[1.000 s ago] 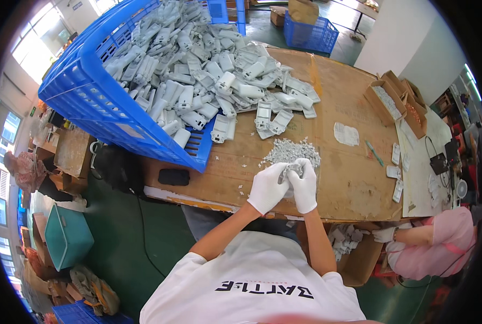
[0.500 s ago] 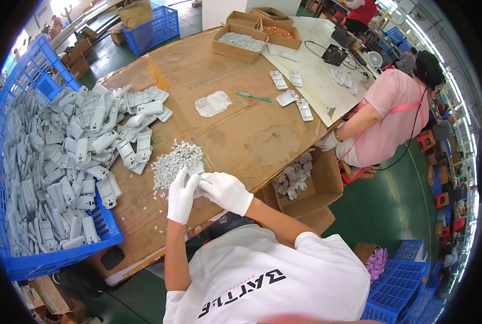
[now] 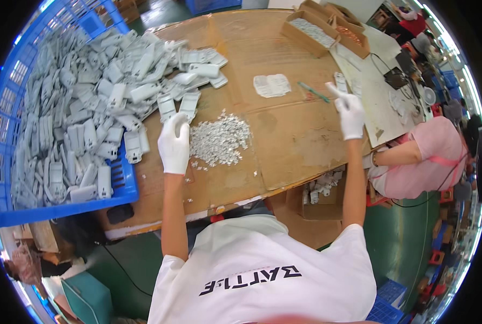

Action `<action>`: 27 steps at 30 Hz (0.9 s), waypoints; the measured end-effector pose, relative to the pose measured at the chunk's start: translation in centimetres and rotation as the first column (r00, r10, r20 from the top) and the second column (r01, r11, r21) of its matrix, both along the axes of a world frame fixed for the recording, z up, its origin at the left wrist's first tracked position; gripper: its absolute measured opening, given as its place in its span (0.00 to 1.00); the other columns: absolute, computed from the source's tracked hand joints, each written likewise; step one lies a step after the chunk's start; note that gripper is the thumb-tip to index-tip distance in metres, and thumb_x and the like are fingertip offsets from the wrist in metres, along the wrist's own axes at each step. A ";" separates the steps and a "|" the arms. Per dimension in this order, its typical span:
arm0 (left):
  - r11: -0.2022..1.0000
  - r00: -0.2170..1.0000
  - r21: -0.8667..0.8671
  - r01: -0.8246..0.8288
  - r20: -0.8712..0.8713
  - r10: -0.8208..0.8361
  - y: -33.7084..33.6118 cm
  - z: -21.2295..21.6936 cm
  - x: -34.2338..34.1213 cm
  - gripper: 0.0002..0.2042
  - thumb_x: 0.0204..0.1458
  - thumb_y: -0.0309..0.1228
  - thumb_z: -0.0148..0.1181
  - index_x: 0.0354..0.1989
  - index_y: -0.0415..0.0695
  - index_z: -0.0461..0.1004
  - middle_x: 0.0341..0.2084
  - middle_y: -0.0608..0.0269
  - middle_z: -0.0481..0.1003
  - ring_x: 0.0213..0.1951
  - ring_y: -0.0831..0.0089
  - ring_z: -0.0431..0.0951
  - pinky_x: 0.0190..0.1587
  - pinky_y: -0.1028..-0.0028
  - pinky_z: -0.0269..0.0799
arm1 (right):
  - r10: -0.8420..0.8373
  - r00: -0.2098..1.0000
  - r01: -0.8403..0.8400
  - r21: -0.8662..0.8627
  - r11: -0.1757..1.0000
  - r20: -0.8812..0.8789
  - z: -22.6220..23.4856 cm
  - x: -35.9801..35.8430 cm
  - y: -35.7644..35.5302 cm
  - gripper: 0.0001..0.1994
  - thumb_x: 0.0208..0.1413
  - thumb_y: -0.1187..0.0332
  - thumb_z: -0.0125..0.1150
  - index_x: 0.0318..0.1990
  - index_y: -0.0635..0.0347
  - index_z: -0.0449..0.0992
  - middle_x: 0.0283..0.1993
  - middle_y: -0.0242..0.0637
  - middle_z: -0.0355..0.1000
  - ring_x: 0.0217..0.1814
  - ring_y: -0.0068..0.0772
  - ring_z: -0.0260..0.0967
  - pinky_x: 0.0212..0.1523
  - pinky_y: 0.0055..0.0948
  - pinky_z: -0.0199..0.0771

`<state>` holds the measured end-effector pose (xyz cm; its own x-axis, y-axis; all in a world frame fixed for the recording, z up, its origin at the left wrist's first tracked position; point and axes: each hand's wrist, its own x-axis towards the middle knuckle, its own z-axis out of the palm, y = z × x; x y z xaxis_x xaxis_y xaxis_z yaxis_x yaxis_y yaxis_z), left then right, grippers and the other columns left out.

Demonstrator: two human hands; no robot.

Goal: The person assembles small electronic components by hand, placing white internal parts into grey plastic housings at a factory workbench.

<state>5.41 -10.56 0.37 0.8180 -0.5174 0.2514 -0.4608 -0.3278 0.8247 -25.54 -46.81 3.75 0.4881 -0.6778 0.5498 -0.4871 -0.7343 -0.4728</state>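
My left hand (image 3: 174, 144), in a white glove, reaches to the near edge of the shell heap. Its fingertips are at the lower end of a pale grey plastic shell (image 3: 166, 106), thumb and fingers apart. Just right of it lies a pile of small white parts (image 3: 219, 139) on the cardboard-covered table (image 3: 284, 140). My right hand (image 3: 351, 116), also gloved, is stretched out to the right side, its fingers closed on a slim white plastic shell (image 3: 334, 89) seen nearly edge-on. Another shell (image 3: 340, 82) lies just beyond it; the hand covers the spot beneath.
A blue crate (image 3: 62, 215) heaped with grey shells fills the left side. A paper sheet (image 3: 271, 85) and a green pen (image 3: 312, 92) lie mid-table. Cardboard boxes (image 3: 311, 33) of small parts stand far right. A co-worker in pink (image 3: 422, 162) sits to the right.
My hands, together over the small parts before, have parted: the left went to the shell heap, the right far out to the right with a shell. The view has turned.
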 end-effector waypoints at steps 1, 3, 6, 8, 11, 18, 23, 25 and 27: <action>0.992 0.975 0.029 -0.126 0.187 0.118 -0.1 0.4 -0.1 0.15 0.54 0.24 0.60 0.51 0.42 0.77 0.46 0.53 0.78 0.48 0.57 0.79 0.53 0.65 0.73 | -0.044 0.996 0.037 -0.088 0.995 -0.078 -1.0 -0.9 -3.2 0.08 0.56 0.69 0.63 0.41 0.63 0.79 0.39 0.47 0.74 0.42 0.51 0.72 0.44 0.42 0.72; 0.973 0.861 0.027 -0.229 0.472 0.190 -0.5 -0.5 1.1 0.16 0.52 0.24 0.61 0.50 0.44 0.77 0.48 0.55 0.76 0.49 0.57 0.77 0.52 0.62 0.73 | -0.094 0.983 0.065 -0.178 0.982 -0.158 -2.8 -2.3 -7.7 0.09 0.56 0.68 0.63 0.41 0.63 0.78 0.40 0.48 0.74 0.42 0.53 0.72 0.45 0.45 0.71; 0.963 0.875 0.152 -0.223 0.467 0.129 -2.4 -0.9 1.0 0.18 0.51 0.29 0.65 0.53 0.47 0.77 0.49 0.55 0.74 0.49 0.55 0.75 0.52 0.60 0.72 | -0.344 0.844 0.268 -0.232 0.935 -0.412 -4.1 -4.0 -10.7 0.09 0.56 0.66 0.62 0.36 0.63 0.76 0.41 0.51 0.73 0.44 0.56 0.72 0.45 0.47 0.73; 0.930 0.847 0.237 -0.282 0.516 0.125 -2.4 -1.9 1.6 0.20 0.49 0.34 0.67 0.53 0.50 0.77 0.47 0.54 0.75 0.48 0.53 0.76 0.50 0.58 0.73 | -0.382 0.826 0.243 -0.350 0.905 -0.414 -3.5 -0.9 -7.6 0.09 0.54 0.66 0.63 0.37 0.62 0.76 0.41 0.50 0.73 0.45 0.55 0.72 0.45 0.46 0.73; 0.896 0.785 0.282 -0.344 0.609 0.110 -2.1 -1.3 1.5 0.16 0.48 0.36 0.67 0.47 0.51 0.79 0.40 0.56 0.76 0.43 0.55 0.77 0.43 0.57 0.74 | -0.013 0.956 -0.077 -0.293 0.953 -0.294 -2.0 5.0 1.3 0.12 0.51 0.68 0.65 0.42 0.61 0.77 0.42 0.48 0.74 0.47 0.50 0.73 0.47 0.44 0.74; 0.805 0.835 0.480 -0.349 0.550 0.034 -2.3 -0.2 1.6 0.13 0.50 0.44 0.65 0.39 0.51 0.79 0.32 0.56 0.77 0.35 0.55 0.78 0.38 0.56 0.74 | 0.570 0.818 -0.562 0.102 0.821 -0.079 -4.8 11.6 16.7 0.06 0.52 0.72 0.64 0.37 0.57 0.75 0.39 0.39 0.73 0.45 0.46 0.72 0.46 0.40 0.75; 0.931 0.877 0.277 -0.236 0.473 0.082 -1.9 -2.0 1.3 0.12 0.47 0.39 0.69 0.35 0.48 0.77 0.33 0.57 0.77 0.37 0.55 0.78 0.40 0.57 0.73 | 0.477 0.857 -0.511 -0.203 0.835 -0.197 -6.9 11.4 17.6 0.08 0.49 0.76 0.61 0.36 0.54 0.73 0.37 0.36 0.70 0.42 0.43 0.70 0.43 0.39 0.74; 0.979 0.948 0.111 -0.172 0.290 0.134 -1.4 -1.8 1.0 0.10 0.47 0.35 0.68 0.34 0.45 0.77 0.34 0.58 0.79 0.38 0.55 0.80 0.41 0.60 0.74 | 0.474 0.858 -0.509 -0.199 0.837 -0.200 -6.6 11.5 18.0 0.07 0.50 0.76 0.61 0.36 0.55 0.73 0.37 0.36 0.70 0.42 0.42 0.70 0.43 0.39 0.74; 0.984 0.983 -0.085 -0.159 0.081 0.165 -0.3 -1.7 0.9 0.09 0.49 0.32 0.67 0.33 0.41 0.78 0.32 0.56 0.80 0.36 0.57 0.81 0.41 0.65 0.75 | 0.458 0.857 -0.501 -0.173 0.848 -0.236 -6.3 12.1 18.1 0.05 0.52 0.74 0.62 0.34 0.56 0.72 0.36 0.37 0.69 0.41 0.42 0.70 0.43 0.39 0.74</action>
<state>6.30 -10.88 -1.36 0.8625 -0.3560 0.3598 -0.4783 -0.3407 0.8094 -13.39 -28.76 -2.58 0.8245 -0.2043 0.5276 -0.1065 -0.9719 -0.2100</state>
